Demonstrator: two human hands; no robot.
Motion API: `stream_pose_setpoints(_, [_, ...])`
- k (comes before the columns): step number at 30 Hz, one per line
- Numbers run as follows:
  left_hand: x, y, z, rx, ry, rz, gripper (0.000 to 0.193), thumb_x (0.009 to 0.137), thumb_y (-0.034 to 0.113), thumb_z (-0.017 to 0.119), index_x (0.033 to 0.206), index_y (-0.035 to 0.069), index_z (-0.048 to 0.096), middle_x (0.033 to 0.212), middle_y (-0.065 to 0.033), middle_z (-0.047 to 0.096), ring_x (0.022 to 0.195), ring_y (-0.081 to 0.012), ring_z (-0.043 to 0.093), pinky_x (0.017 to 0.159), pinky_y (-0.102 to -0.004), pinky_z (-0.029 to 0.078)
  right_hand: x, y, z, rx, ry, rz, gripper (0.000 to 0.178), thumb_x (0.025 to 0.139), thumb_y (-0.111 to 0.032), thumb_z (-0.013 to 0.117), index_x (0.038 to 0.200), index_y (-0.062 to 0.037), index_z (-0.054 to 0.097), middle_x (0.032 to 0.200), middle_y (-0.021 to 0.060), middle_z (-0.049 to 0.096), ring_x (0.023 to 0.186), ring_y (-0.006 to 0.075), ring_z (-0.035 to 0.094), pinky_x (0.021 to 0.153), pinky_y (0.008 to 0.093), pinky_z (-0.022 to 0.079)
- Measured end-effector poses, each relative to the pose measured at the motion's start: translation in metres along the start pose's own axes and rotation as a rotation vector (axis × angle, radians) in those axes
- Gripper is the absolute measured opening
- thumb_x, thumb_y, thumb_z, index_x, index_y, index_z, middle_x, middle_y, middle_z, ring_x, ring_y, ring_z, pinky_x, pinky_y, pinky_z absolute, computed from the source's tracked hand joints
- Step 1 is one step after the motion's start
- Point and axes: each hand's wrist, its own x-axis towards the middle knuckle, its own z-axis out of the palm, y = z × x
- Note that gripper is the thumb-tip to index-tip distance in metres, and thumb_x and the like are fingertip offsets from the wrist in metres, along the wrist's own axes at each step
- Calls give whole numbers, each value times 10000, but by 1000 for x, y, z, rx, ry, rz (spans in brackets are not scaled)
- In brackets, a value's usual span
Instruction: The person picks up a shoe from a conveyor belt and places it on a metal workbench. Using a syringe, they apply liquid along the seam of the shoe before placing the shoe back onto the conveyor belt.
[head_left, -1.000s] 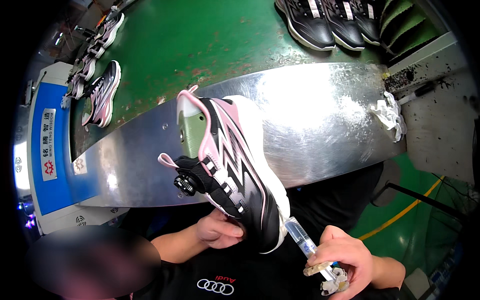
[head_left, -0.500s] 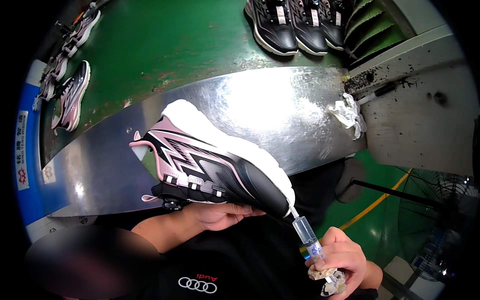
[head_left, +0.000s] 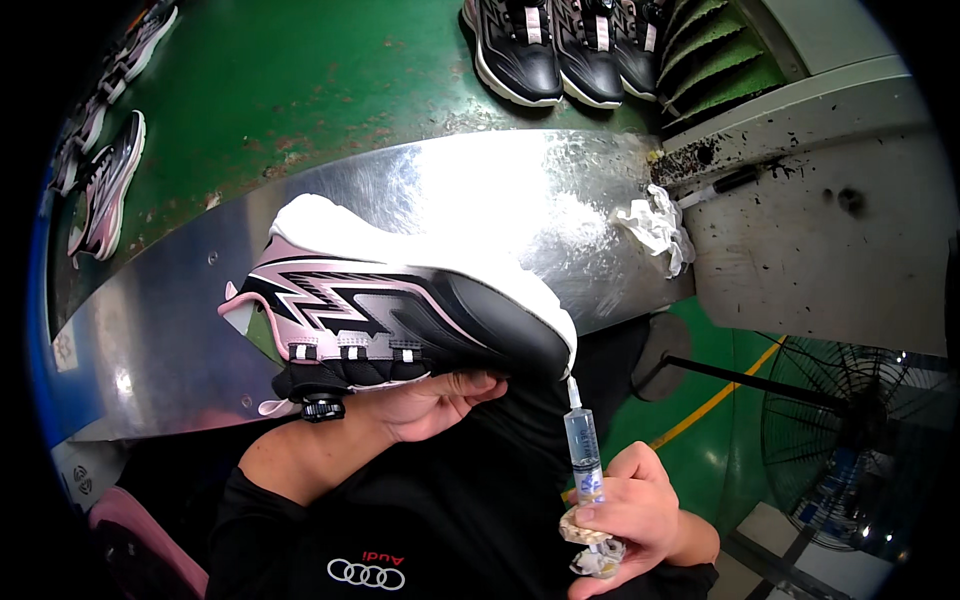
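Note:
A black, pink and grey sneaker (head_left: 400, 315) lies tipped in the air, its thick white sole turned to the far side and its toe pointing right. My left hand (head_left: 445, 405) grips it from below by the upper, some fingers hidden behind the shoe. A round black dial sits at its laces. In my right hand (head_left: 635, 505) is a clear plastic syringe (head_left: 582, 440) with liquid inside, nozzle upward. Its tip meets the seam between sole and upper at the toe. Crusted, tape-like wrapping covers the syringe's flange and plunger end, where my fingers close.
Beyond the shiny metal table edge (head_left: 480, 185) runs a green surface (head_left: 300, 80). Similar sneakers (head_left: 515, 60) stand far right, others (head_left: 108, 190) at left. Crumpled white tissue (head_left: 658, 230) and a marker (head_left: 720, 187) lie by a grey machine panel (head_left: 820, 240). A fan (head_left: 850, 440) stands lower right.
The sneaker has turned slightly, its toe rising a little. The syringe has swung more upright with my right hand, its tip still at the toe seam. The whole view has shifted a bit.

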Motion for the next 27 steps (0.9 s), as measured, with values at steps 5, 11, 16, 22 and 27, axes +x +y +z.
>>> stream_pose_setpoints(5, [7,4,9,-15,-1,-20,253,828,2,601,1060,100,614,1068,-27,627,1040,-134,571,896,-272,474,-2,4,13,-201,45,-12,523,628,-431,772,966,-60,624,831,30,637,548,128,392,556,251,304])
stream_pose_setpoints(11, [9,5,12,-58,-6,-20,265,826,-10,593,1074,84,608,1106,-56,611,1067,-170,565,847,-275,506,0,12,24,-420,65,-63,488,588,-486,767,866,-111,623,751,-12,618,537,130,369,542,255,269])
stream_pose_setpoints(16, [10,5,18,-53,-10,-17,260,831,8,595,1084,66,600,1139,-90,593,1096,-230,552,832,-273,516,-2,18,32,-508,83,-92,411,630,-396,751,922,-133,631,798,-22,623,542,128,332,511,235,276])
stream_pose_setpoints(22, [10,6,22,-64,-11,-22,312,842,15,583,1149,63,561,1160,-112,579,1111,-254,541,822,-268,522,-1,24,38,-593,100,-140,435,613,-430,769,897,-135,624,691,-34,573,513,123,340,521,252,264])
stream_pose_setpoints(27, [9,5,23,-72,-20,0,324,844,21,583,1164,58,550,1162,-120,574,1101,-265,546,808,-266,540,-2,25,41,-612,107,-138,389,605,-344,761,930,-168,639,789,-30,600,528,118,324,503,237,263])
